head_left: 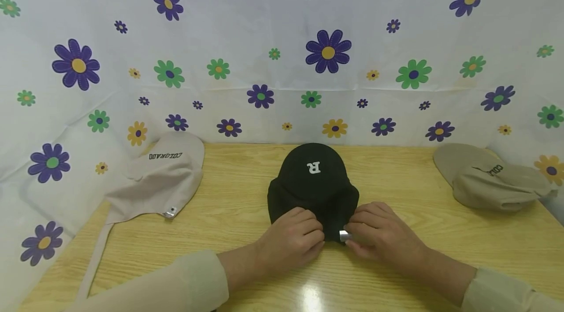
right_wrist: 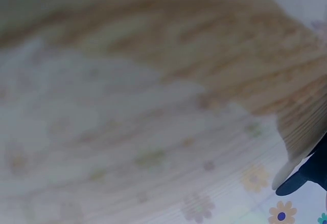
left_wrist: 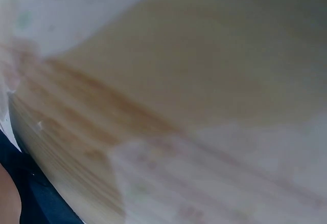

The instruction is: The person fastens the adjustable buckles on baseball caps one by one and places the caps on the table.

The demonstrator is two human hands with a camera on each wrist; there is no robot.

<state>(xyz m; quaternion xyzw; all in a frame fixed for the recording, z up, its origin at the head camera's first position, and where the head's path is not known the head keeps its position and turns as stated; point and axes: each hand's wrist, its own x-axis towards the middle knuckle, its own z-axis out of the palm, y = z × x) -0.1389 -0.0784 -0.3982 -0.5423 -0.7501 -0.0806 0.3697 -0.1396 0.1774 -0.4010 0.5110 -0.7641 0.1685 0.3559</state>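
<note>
Pale, cuffed sleeves come in over the near edge of the table, the left sleeve at bottom left, the right sleeve towards the near right corner. Both hands meet at a black baseball cap, which lies midway between the table's left and right edges, its rounded top near the far edge. On the left hand the fingers are curled onto the cap's near rim, their tips hidden; on the right hand fingers and thumb pinch the rim beside a shiny metal clasp. Both wrist views are too blurred to add anything.

Judging by the grip, the step in hand is work on the back closure of the black cap. The next move seems to call for a steady left hold while the right fingers manage the small, slick clasp.

Matt black fabric looks soft and sags at the sides; a raised-looking white R faces away from the person. Towards the far left corner lies a pinkish-beige cap, slouched and creased, lettered COLORADO, its loose strap running towards the near edge. By the far right corner sits a khaki cap, curved-brimmed and crumpled.
</note>
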